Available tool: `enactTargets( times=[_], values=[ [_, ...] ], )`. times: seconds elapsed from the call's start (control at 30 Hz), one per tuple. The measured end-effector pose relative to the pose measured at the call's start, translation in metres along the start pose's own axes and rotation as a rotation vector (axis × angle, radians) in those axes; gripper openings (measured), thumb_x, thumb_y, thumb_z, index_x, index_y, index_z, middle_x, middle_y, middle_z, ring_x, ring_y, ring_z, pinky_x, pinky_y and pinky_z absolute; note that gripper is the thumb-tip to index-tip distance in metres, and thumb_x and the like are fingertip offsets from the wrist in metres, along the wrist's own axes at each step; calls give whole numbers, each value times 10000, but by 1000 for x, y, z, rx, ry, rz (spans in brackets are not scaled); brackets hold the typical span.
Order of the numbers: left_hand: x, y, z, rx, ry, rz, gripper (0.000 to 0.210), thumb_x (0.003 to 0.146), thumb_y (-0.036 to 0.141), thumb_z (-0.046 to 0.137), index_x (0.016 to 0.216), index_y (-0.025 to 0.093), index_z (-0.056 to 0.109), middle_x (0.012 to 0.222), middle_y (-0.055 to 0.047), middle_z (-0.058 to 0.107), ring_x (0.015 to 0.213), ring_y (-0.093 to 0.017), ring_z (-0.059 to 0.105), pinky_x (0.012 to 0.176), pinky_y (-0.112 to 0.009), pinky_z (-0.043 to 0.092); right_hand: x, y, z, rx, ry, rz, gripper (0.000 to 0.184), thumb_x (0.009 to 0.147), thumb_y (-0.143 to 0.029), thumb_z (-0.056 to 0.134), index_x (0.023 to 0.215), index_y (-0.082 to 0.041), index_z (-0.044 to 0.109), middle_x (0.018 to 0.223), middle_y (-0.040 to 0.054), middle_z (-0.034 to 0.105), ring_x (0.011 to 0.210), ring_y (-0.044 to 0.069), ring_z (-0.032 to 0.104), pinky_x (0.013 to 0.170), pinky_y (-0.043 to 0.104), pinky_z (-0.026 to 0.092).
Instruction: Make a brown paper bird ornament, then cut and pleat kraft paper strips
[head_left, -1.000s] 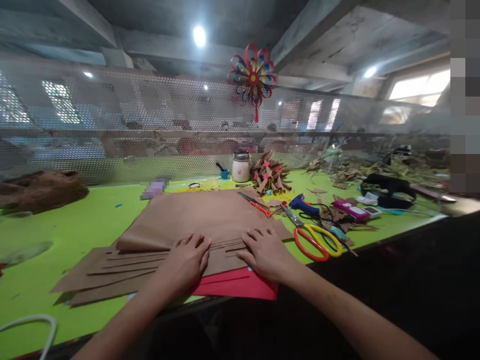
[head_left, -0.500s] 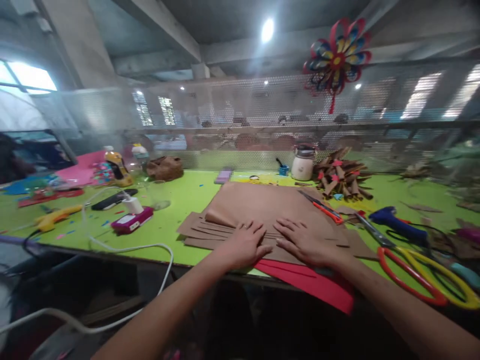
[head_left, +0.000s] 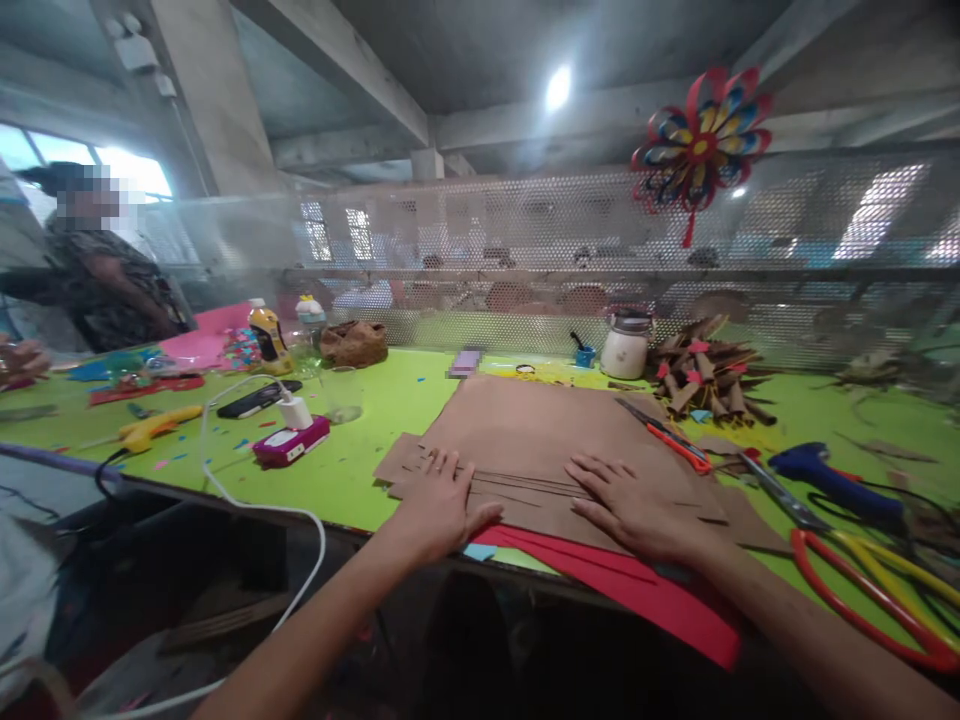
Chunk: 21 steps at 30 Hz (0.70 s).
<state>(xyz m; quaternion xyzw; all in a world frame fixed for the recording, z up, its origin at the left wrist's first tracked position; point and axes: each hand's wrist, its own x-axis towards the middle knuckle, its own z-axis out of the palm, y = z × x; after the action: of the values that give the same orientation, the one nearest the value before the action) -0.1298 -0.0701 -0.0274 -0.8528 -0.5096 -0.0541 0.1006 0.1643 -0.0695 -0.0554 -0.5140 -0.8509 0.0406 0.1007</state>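
Several sheets of brown paper lie stacked on the green tabletop, with uneven cut strips along the near side. My left hand rests flat on the stack's near left part, fingers spread. On the near right part lies my right hand, palm down with fingers stretched out. Red paper sticks out from under the stack and hangs over the table's front edge. A utility knife with an orange handle lies on the sheets' right side.
Right of the stack are big scissors, a blue glue gun and a pile of brown paper rolls. Leftward lie a purple power strip with a white cable, a phone and a yellow glue gun. A person stands far left.
My left hand has slid left across the sheets, away from my right hand. The raised left fold of the top sheet now lies flat. The view has shifted leftward, bringing a person into sight.
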Motion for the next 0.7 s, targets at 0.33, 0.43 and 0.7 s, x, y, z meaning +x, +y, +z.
enactTargets(
  times=[0.33,0.43,0.7],
  values=[
    [-15,-52,2,37,91,5,560,899,534,283,1193,140,551,1302,-138,514,1302,-279,319,1022,-463,271,0,2,4,-15,15,7,608,894,-586,236,1398,-260,334,1460,60,324,1353,246,252,1077,490,220],
    [-13,-63,-2,57,104,-64,524,901,512,303,1136,136,581,1300,-150,508,1282,-289,344,993,-470,316,0,1,3,-36,9,18,624,892,-596,215,1399,-251,333,1464,58,317,1353,245,249,1077,487,221],
    [5,-47,-24,137,343,-111,349,912,252,325,1074,101,595,1206,-167,559,1243,-267,397,1054,-459,272,1,5,4,-35,6,2,635,889,-602,214,1400,-245,338,1459,61,326,1337,266,275,1071,489,227]
  ],
)
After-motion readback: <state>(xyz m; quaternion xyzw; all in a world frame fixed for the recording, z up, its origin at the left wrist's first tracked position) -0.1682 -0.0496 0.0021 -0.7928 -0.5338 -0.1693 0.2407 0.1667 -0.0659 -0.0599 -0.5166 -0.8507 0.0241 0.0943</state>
